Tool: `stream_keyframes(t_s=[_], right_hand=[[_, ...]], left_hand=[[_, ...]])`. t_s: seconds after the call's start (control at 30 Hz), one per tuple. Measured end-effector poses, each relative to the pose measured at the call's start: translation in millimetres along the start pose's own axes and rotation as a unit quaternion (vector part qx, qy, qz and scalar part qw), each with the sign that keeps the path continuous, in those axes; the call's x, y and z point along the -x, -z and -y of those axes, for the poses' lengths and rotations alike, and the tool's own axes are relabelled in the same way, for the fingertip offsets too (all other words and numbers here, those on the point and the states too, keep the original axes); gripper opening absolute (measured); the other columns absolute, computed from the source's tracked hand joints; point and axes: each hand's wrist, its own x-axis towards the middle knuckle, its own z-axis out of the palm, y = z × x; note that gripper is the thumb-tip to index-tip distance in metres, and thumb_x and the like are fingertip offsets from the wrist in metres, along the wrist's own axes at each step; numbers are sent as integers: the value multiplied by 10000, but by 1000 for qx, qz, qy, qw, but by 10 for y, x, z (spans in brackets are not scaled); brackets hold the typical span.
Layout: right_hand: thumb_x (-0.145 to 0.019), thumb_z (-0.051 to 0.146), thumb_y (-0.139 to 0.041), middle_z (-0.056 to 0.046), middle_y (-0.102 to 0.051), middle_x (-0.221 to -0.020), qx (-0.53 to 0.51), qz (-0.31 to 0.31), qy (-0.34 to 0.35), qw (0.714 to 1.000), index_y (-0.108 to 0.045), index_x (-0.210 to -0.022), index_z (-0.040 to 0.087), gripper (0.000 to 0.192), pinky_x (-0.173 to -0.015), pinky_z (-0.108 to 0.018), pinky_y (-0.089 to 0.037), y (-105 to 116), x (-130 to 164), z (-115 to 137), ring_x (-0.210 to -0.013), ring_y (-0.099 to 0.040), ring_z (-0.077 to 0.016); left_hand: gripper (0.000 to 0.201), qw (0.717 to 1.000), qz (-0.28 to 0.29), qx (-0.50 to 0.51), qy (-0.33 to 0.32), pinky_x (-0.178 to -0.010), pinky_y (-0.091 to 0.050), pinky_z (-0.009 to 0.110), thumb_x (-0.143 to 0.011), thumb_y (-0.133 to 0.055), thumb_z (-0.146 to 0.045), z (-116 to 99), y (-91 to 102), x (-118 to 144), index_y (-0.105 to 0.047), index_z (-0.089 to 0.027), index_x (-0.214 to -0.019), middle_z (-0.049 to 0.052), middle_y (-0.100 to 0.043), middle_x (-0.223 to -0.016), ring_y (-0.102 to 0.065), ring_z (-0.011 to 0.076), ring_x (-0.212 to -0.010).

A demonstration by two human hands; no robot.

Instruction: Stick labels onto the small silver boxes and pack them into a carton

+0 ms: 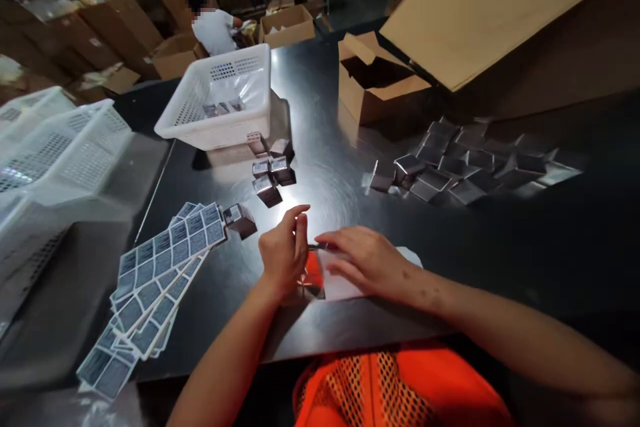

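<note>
My left hand (286,248) has its fingers curled against the left side of a small shiny box (314,271), whose mirror-like face shows orange. The index finger and thumb stick out above it. My right hand (363,257) lies over a white sheet (343,280) just right of the box, its fingers stretched toward the box's top edge. Part of the sheet is hidden under that hand and wrist. Left of my left hand, a small silver carton (240,220) touches fanned sheets of printed labels (173,243). Several similar cartons (274,173) stand farther back.
A white perforated basket (215,135) holding a few small boxes stands at the back left. Many silver boxes (450,167) lie at right, behind them an opened cardboard box (373,97) and a large carton (480,20). White crates (95,147) line the left. A person (216,32) sits beyond.
</note>
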Motion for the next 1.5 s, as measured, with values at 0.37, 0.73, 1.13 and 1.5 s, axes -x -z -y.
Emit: stream_keyframes(t_s=[0.37, 0.73, 1.13, 1.5], right_hand=[[-899, 292, -707, -35, -768, -991, -134, -46, -144, 979, -745, -1023, 194, 163, -776, -276, -525, -56, -19, 39, -886, -709, -165], [-938, 161, -640, -54, -776, -978, 164, -176, 213, 947, -713, -926, 184, 77, -871, -441, -529, -167, -47, 83, -991, -692, -257], [-873, 68, -626, -173, -476, -1565, 137, 23, 186, 973, -399, -1537, 157, 708, -1253, -539, -251, -46, -1669, -176, -1533, -329, -305], [-764, 87, -677, -68, -693, -1084, 69, -80, 227, 968, -156, -1518, 175, 920, -813, -299, -586, -78, -1131, -593, -914, -697, -166]], left_hand=[[276, 1000, 5, -4, 25, -575, -293, 242, -1000, -497, -330, -9, 15, -8, -745, -215, -1042, -12, -626, -619, -499, 122, -512], [369, 989, 81, 98, 69, -569, -349, 250, -1036, -398, -407, 126, 9, -147, -714, -218, -1021, -5, -657, -681, -583, 153, -585], [236, 978, 195, 64, 24, -611, -350, 316, -937, -575, -350, 10, -96, -18, -764, -227, -865, 67, -700, -698, -641, 236, -674], [412, 965, 85, 246, 26, -506, -337, 259, -865, -594, -513, -63, 171, 7, -510, -209, -599, -29, -516, -531, -461, 121, -485]])
